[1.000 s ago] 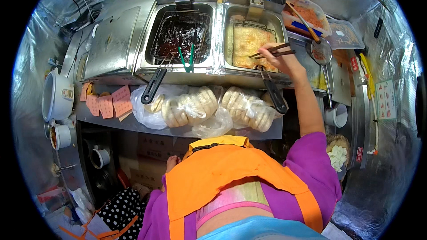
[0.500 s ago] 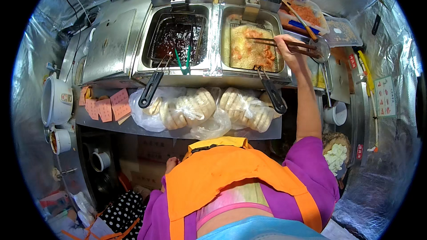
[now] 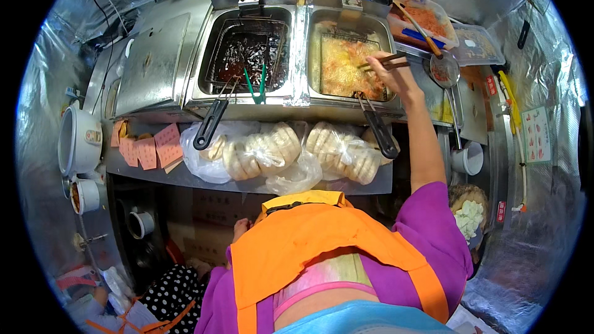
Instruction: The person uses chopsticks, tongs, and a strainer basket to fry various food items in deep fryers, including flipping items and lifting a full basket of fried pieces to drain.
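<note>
Over the right fryer, my right hand is closed around long dark chopsticks. Their tips reach down into the frying basket, where pale orange pieces of food bubble in foaming oil. A black basket handle sticks out over the fryer's front edge. Low beside the apron's left side, a small part of my left hand shows; its fingers are mostly hidden.
The left fryer holds dark oil, a basket and green tongs. Bagged pale flat breads lie on the front shelf. A skimmer and a tub of orange food stand to the right.
My right hand has moved slightly left and down over the fryer. The chopsticks now point more steeply into the oil, and the foam has spread over the food.
</note>
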`<state>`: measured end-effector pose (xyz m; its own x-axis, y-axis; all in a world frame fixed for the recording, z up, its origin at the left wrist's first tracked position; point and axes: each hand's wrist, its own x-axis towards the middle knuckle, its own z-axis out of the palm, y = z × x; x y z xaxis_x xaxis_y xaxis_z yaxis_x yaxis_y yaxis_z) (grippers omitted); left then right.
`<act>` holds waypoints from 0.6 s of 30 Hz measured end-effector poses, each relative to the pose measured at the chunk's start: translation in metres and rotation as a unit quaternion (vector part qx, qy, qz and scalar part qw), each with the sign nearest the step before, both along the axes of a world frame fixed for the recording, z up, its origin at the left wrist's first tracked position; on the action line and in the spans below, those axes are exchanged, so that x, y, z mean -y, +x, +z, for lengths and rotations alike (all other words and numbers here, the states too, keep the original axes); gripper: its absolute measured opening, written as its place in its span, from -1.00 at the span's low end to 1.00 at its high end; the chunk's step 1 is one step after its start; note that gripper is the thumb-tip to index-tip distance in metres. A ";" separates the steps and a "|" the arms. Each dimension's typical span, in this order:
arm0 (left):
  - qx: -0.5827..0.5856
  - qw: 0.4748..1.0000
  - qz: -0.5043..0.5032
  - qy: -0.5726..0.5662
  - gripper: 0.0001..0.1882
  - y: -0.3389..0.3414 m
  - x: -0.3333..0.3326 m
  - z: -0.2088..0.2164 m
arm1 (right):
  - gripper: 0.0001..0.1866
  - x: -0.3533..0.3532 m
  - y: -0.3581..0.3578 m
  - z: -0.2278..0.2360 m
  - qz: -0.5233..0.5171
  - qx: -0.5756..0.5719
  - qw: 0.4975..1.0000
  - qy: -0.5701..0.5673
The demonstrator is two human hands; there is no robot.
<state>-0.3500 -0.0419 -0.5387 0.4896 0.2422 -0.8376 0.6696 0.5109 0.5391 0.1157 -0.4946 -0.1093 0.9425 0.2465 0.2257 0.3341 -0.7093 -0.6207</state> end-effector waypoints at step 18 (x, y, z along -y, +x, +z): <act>-0.042 0.998 -0.014 0.054 -0.94 0.016 0.010 0.034 | -0.77 -0.037 0.016 -0.008 0.104 0.140 0.982 0.072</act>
